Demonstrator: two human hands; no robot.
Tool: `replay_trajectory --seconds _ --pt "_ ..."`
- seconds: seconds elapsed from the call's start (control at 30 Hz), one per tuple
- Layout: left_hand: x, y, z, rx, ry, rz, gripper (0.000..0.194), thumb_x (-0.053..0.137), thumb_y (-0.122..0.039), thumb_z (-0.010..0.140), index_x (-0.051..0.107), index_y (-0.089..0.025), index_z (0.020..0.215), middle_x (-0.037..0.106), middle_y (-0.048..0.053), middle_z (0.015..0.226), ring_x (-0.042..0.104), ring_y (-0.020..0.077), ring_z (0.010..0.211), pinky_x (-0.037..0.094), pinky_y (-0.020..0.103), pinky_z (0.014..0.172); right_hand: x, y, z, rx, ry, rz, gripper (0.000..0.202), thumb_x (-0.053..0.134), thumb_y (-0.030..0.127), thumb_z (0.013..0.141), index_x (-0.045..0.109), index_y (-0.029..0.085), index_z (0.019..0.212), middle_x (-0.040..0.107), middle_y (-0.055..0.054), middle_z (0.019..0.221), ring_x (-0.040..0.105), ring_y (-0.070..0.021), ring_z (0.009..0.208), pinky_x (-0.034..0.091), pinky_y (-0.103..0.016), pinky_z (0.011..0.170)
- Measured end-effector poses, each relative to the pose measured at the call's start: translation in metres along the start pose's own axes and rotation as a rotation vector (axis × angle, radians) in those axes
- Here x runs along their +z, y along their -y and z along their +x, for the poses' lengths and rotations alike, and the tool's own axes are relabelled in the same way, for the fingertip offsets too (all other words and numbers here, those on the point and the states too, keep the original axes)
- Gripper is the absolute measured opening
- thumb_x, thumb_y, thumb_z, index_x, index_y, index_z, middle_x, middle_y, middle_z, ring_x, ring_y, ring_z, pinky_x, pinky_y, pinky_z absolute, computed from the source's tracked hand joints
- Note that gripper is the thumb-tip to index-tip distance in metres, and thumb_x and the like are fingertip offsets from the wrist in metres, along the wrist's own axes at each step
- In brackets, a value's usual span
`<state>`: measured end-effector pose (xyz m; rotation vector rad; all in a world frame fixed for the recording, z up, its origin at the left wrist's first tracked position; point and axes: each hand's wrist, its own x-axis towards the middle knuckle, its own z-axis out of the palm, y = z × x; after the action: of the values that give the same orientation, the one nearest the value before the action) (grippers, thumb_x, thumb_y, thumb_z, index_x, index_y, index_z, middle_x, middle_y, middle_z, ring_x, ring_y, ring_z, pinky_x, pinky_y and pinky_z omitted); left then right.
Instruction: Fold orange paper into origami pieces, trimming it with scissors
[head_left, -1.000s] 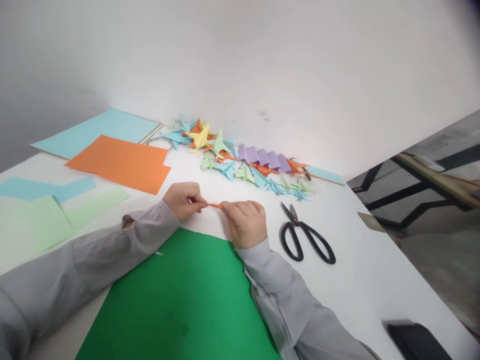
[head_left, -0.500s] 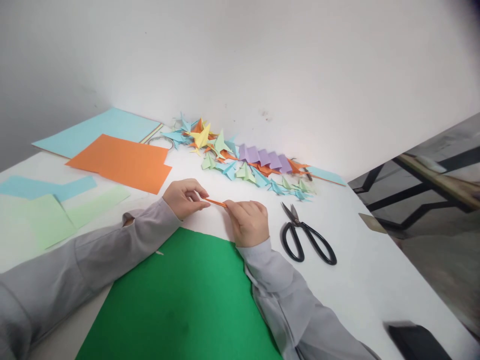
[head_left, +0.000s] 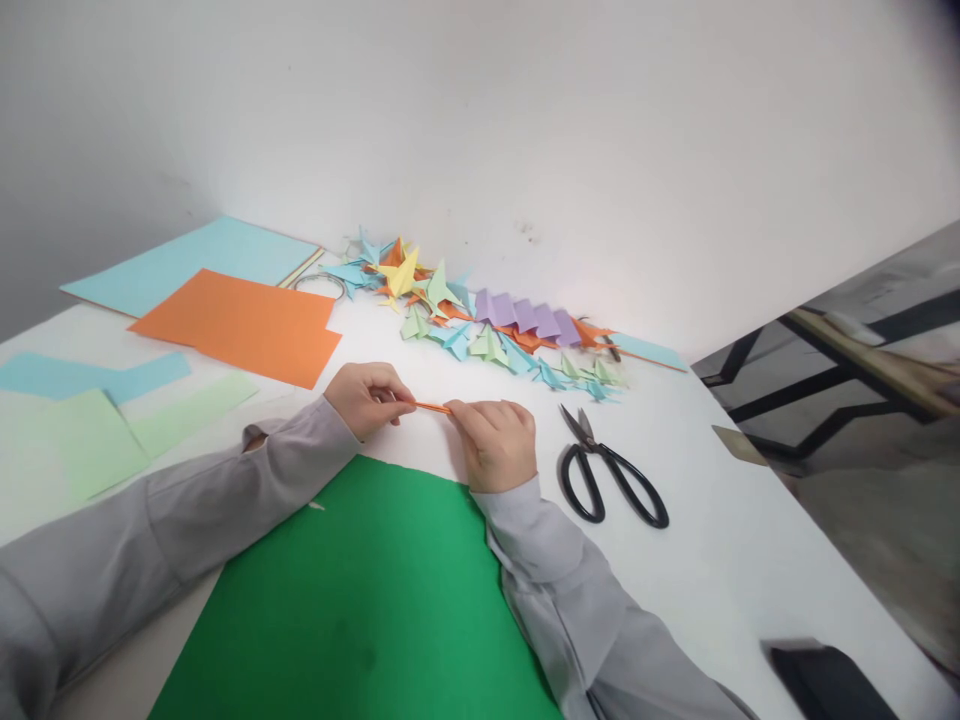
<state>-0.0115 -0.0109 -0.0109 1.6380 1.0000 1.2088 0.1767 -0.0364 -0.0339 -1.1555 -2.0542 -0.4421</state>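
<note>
Between my two hands a narrow piece of folded orange paper [head_left: 433, 407] is held, seen nearly edge-on. My left hand [head_left: 369, 400] pinches its left end between thumb and forefinger. At the other end, my right hand [head_left: 496, 440] grips it with thumb and curled fingers, hiding part of the paper. Both hands are raised just past the far edge of a green sheet [head_left: 360, 590]. Black-handled scissors [head_left: 596, 450] lie to the right of my right hand, their blades slightly apart.
Folded paper shapes in several colours [head_left: 450, 310] lie along the wall, with a purple pleated piece [head_left: 525, 315] among them. Orange sheets [head_left: 240, 320], a blue stack [head_left: 195, 260] and pale green paper [head_left: 97, 440] are at left. A black object [head_left: 829, 680] sits at the lower right.
My left thumb and forefinger have closed onto the left end of the orange paper; they were slightly apart before. My right hand has stayed nearly still.
</note>
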Motion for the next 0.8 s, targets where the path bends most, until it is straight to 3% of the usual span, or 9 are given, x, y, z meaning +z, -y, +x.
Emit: replay_trajectory --seconds 0.43,0.6,0.7,0.8 --pt "0.0001 -0.0033 -0.0002 0.016 0.029 -0.026 0.013 0.065 -0.008 0.058 0.056 -0.012 0.049 0.051 -0.004 0.052 0.053 0.0059 0.038 0.041 0.016 0.036 -0.0015 0.0012 0.0005 -0.016 0.005 -0.007 0.018 0.049 0.015 0.085 0.063 0.024 0.092 0.065 0.0 0.072 0.056 -0.0154 0.074 0.03 -0.034 0.082" --pt "-0.0015 -0.0004 0.0001 0.023 0.056 -0.027 0.016 0.064 -0.011 0.059 0.052 -0.012 0.049 0.049 -0.004 0.052 0.053 0.0067 0.038 0.042 0.017 0.036 -0.0047 -0.0011 0.0019 -0.103 0.002 -0.024 0.016 0.051 0.013 0.083 0.062 0.022 0.091 0.065 0.001 0.072 0.056 -0.0139 0.073 0.03 -0.032 0.08" --pt "-0.0019 -0.0002 -0.0007 0.09 0.044 0.108 0.012 0.064 -0.012 0.06 0.055 -0.013 0.053 0.052 -0.002 0.056 0.055 0.0075 0.045 0.043 0.018 0.04 -0.0053 -0.0021 0.0024 -0.12 0.013 -0.021 0.016 0.052 0.013 0.082 0.061 0.021 0.091 0.066 0.001 0.071 0.055 -0.014 0.072 0.03 -0.032 0.08" --pt "-0.0016 -0.0013 -0.0023 0.246 0.071 0.265 0.014 0.069 -0.017 0.06 0.063 -0.013 0.072 0.059 0.003 0.068 0.058 0.0112 0.06 0.044 0.018 0.044 -0.0057 0.0 0.0037 -0.126 0.046 -0.012 0.016 0.05 0.013 0.083 0.061 0.022 0.092 0.066 0.001 0.071 0.055 -0.0145 0.073 0.03 -0.032 0.08"
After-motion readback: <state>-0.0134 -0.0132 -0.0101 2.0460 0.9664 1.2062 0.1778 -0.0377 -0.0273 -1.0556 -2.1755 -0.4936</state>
